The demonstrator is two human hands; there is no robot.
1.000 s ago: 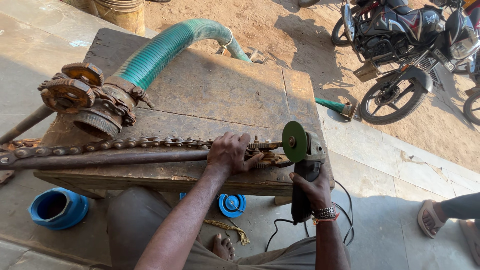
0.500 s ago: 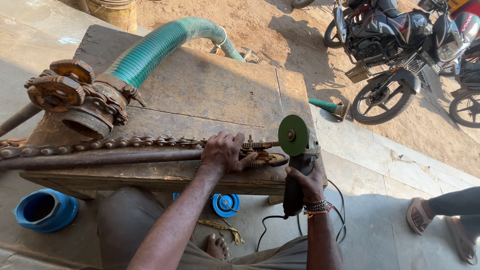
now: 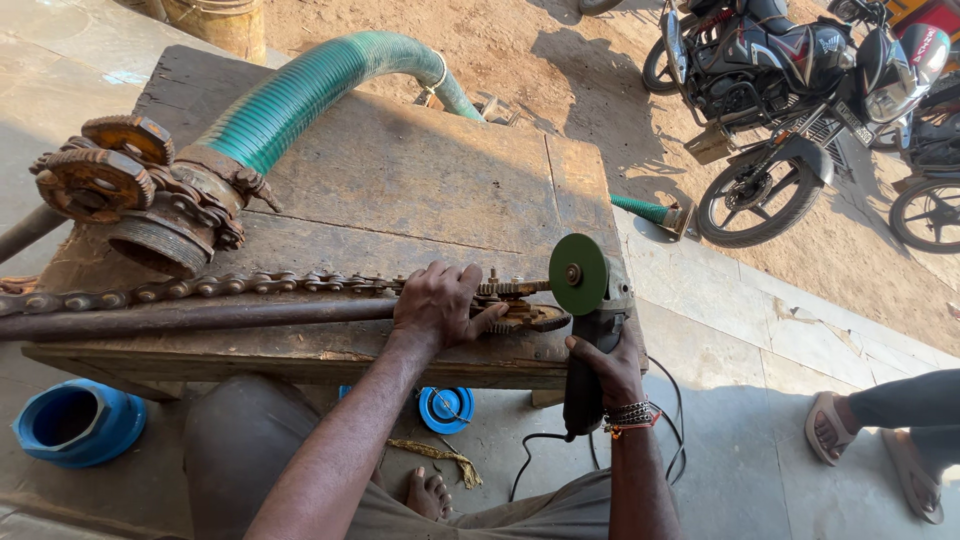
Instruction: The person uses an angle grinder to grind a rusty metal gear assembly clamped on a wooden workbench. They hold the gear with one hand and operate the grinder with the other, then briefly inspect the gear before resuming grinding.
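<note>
**Chain pinned, grinder raised at bench edge**

Bare feet and knees are seen lowest in the frame, where the person is seated at a low wooden bench [image 3: 400,190]. A black grinder [image 3: 585,375] is gripped by the right hand [image 3: 605,370], fingers wrapped closed around its body, so that the green disc [image 3: 578,274] is stood upright just beside the end of a rusty chain [image 3: 250,287]. The chain's end is pressed down by the left hand [image 3: 437,305], fingers curled over the links and the bar [image 3: 190,318] beneath, apparently so the work is kept from shifting near the disc. The chain is laid along the bench's front edge, running left out of view, with the bar just in front of it. One cord [image 3: 540,450] is trailed from the grinder to the floor. Two blue caps are counted on the paving, a large one [image 3: 75,425] at left and a small one [image 3: 445,408] under the bench. Farther back, a rusty sprocket assembly [image 3: 110,180] is set on the bench's left end, joined to one green hose [image 3: 300,90] curved away toward the dirt. Two sandalled feet [image 3: 880,440] of another person are seen at right. At least two motorcycles [image 3: 790,90] are parked beyond, on sunlit ground.
</note>
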